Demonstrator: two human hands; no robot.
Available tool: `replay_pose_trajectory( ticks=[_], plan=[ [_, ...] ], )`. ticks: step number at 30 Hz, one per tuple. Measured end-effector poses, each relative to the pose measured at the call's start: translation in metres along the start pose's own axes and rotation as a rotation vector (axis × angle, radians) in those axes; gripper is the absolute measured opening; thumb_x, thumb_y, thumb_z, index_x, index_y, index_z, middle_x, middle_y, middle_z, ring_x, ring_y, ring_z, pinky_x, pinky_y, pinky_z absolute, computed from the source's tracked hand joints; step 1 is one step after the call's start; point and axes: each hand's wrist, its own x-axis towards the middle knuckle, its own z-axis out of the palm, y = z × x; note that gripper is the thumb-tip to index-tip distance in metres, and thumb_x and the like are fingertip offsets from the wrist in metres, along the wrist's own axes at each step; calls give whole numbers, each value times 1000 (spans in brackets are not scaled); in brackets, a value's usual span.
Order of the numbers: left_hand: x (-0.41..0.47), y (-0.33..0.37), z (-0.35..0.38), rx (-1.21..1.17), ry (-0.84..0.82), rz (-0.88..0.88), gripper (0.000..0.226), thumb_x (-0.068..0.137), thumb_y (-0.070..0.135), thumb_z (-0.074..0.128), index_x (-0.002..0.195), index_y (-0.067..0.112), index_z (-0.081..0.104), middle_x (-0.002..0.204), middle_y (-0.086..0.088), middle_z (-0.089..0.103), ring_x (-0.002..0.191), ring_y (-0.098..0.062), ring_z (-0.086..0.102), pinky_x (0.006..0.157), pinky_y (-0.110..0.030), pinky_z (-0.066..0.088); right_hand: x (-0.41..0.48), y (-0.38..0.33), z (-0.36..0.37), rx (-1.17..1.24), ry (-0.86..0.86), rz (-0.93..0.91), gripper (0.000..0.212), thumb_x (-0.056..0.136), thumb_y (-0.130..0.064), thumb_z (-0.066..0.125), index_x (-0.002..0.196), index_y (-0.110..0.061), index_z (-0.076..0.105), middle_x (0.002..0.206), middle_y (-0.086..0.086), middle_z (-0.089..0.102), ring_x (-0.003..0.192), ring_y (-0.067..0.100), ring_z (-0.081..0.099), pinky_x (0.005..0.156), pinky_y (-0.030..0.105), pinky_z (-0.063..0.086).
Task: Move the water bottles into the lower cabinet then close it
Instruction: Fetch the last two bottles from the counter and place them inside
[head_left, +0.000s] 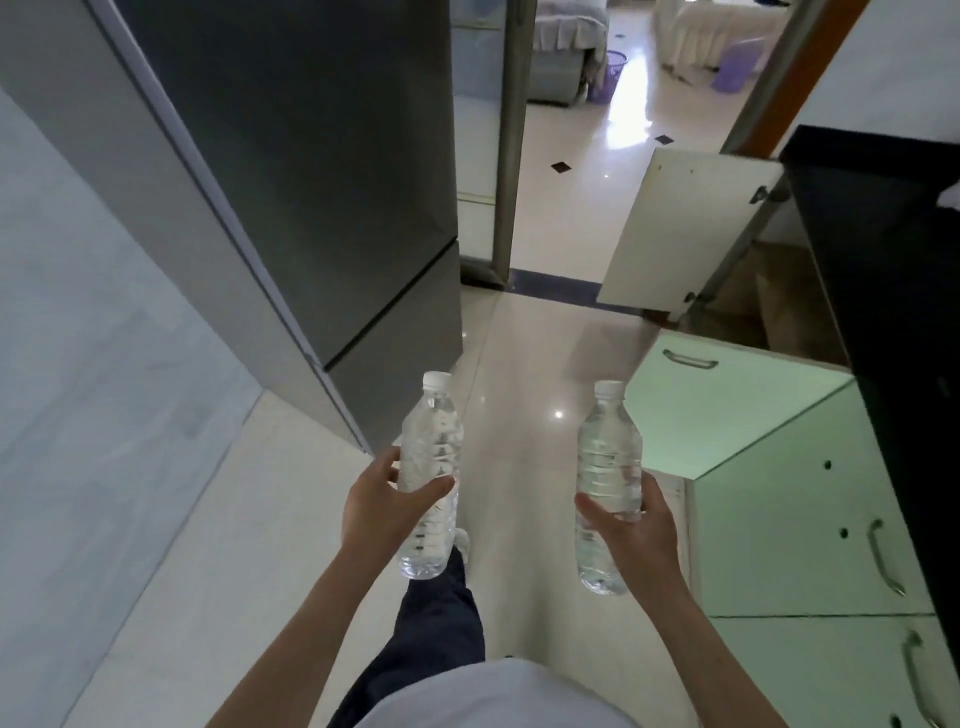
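Between fridge (291, 171) and cabinets: left hand (382, 501), right hand (631, 525) each clamped round a water bottle (431, 473) (608, 483). Ahead right, open doors (680, 234) (727, 410) liable to snag bottles.

The person is wearing a pale, whitish top (498, 693) that is showing at the bottom edge of the view, and dark navy trousers (441, 618) with soft creases running along the leg. Both forearms are showing bare, with no sleeves reaching them. A light-coloured shoe (461, 543) is peeking out beyond the trouser hem.
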Motion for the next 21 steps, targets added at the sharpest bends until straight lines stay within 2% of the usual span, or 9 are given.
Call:
replay_pose_trajectory(
  ticks=[4,8,11,13,18,21],
  plan=[
    [110,41,3,48,-97,82,52,66,55,81,107,31,60,92,11,69,79,-5,64,67,-29,52,79,-36,37,22,69,29,39,72,-16,86,102,-21,62,92,3,72,83,21,70,67,29,54],
    [208,112,2,34,-199,165,38,69,43,84,96,28,61,84,11,69,76,-9,67,63,-29,49,153,-83,60,43,167,37,37,72,-16,86,97,-27,60,93,2,70,83,19,69,70,33,57],
    [270,161,12,-30,-273,191,33,69,34,87,90,29,62,80,8,73,71,-10,70,64,-32,53,205,-109,67,33,220,43,36,74,-19,85,92,-30,56,92,0,67,82,15,67,64,21,52],
    [307,184,27,-66,-300,184,33,68,29,89,89,28,63,78,8,74,69,-8,70,64,-33,55,240,-115,68,14,257,60,35,74,-20,85,93,-27,57,91,3,67,81,17,67,63,20,51],
    [390,228,82,-58,-356,106,35,70,28,87,96,16,67,81,5,72,67,-4,66,49,-12,43,338,-114,66,2,307,125,40,70,-27,88,97,-21,59,94,6,66,85,21,67,71,33,56],
    [439,257,119,-50,-383,62,36,71,24,87,99,11,68,83,2,72,70,-7,67,46,-9,42,408,-116,58,26,319,141,41,69,-30,87,99,-23,60,93,5,67,84,22,68,71,36,58]
  ],
)
